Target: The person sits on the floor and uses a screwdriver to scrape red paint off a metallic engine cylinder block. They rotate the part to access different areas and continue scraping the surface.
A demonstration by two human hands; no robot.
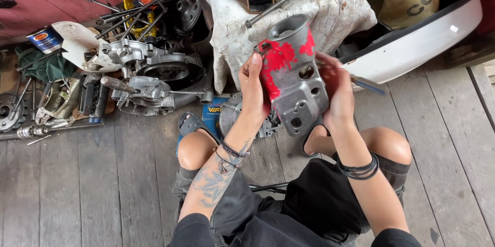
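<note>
You hold a grey cast-metal housing with patchy red paint (291,74) above your knees, left hand (253,89) and right hand (337,89) both gripping its sides. Much red paint remains on its upper half; the lower half is bare metal.

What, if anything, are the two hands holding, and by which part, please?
Both hold a grey metal housing with red paint patches: the left hand grips its left edge, the right hand its right side.

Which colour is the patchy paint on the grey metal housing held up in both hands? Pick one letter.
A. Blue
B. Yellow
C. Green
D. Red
D: the left hand and right hand grip a grey metal housing blotched with red paint.
</note>
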